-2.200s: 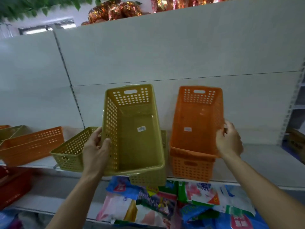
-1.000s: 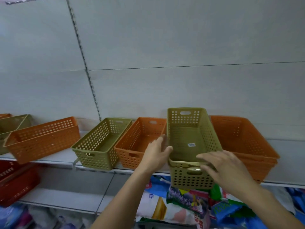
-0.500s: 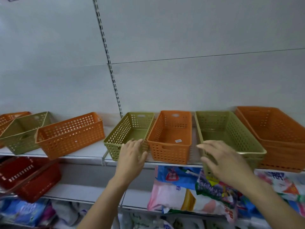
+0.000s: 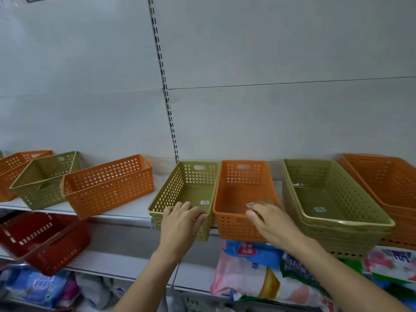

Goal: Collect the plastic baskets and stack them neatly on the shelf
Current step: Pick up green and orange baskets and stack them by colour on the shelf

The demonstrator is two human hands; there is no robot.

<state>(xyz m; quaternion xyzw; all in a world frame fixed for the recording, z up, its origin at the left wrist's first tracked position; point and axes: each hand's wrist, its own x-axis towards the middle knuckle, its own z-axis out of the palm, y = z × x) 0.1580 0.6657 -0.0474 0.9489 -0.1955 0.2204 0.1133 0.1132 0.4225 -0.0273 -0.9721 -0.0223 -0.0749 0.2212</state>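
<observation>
Several perforated plastic baskets stand in a row on a white shelf [image 4: 126, 210]. My left hand [image 4: 181, 226] lies with nearly straight fingers on the near rim of a small green basket [image 4: 191, 190]. Right beside that basket sits an orange basket [image 4: 243, 194]; my right hand [image 4: 272, 224], slightly blurred, reaches with extended fingers to its near rim. To the right is a stack of larger green baskets [image 4: 333, 199], nested one in another. A stack of orange baskets [image 4: 385, 183] stands at the far right.
Further left on the shelf stand an orange basket [image 4: 108, 183], a green basket [image 4: 45, 179] and another orange basket [image 4: 13, 167], all askew. A red basket [image 4: 42, 239] sits on the lower shelf. Colourful packets [image 4: 258, 273] fill the space below my hands.
The green basket I was setting down now rests nested in the green stack at right. Both hands have left it and moved left to the small green and orange baskets. The view has shifted left.
</observation>
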